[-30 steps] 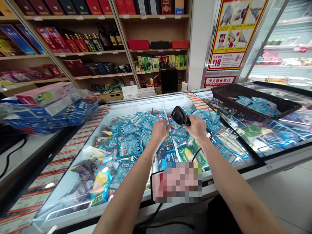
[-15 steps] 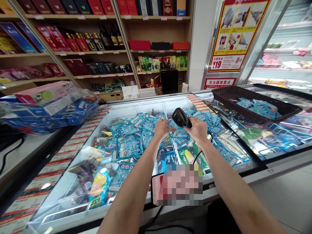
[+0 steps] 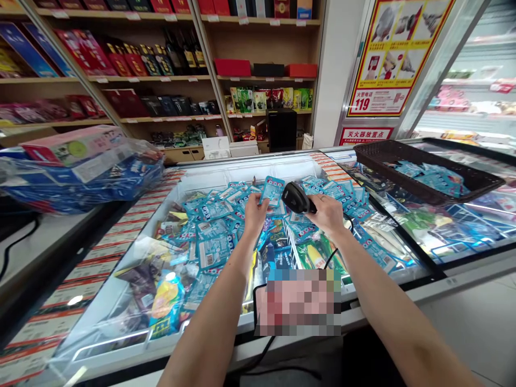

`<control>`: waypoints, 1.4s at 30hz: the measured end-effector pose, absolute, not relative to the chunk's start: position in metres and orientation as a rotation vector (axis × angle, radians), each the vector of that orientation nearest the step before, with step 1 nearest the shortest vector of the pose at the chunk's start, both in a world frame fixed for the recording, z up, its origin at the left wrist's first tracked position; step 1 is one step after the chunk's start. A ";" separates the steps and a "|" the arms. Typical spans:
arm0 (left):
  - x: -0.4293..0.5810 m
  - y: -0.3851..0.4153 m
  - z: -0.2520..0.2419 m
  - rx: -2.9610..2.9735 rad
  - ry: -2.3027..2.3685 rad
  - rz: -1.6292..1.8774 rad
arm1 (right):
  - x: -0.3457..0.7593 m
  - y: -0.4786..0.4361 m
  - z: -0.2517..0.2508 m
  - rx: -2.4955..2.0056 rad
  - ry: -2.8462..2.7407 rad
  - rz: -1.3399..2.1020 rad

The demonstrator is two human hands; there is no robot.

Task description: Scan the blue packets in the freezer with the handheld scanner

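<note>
Between the thumb and fingers of my left hand is a small blue packet, held up above the freezer. Its printed face is turned towards me. Closed around the handle of a black barcode scanner is my right hand. The scanner's head points left at the packet, with a small gap between them. From the scanner a black cable runs down. Many similar blue packets lie loosely heaped on the freezer's glass top below both hands.
A phone with a blurred screen rests at the freezer's front edge. A dark brown basket holding more blue packets sits at the right. Plastic-wrapped boxes stand at the left. Stocked shelves and a red-yellow poster are behind.
My left hand has picked up a blue packet from the heap and moved slightly left, lifting it beside the scanner. My right hand still holds the scanner in nearly the same place.
</note>
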State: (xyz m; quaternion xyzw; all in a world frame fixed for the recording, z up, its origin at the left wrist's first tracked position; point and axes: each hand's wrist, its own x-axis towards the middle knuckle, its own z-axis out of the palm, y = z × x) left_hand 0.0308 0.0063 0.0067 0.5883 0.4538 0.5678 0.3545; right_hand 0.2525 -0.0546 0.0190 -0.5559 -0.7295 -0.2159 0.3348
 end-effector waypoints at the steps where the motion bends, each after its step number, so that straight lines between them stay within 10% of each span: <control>1: 0.031 0.006 0.007 1.467 1.118 1.496 | 0.252 -0.055 0.018 -1.439 -1.927 -0.559; 42: 0.026 0.012 0.005 1.469 1.214 1.614 | 0.251 -0.057 0.018 -1.404 -1.998 -0.581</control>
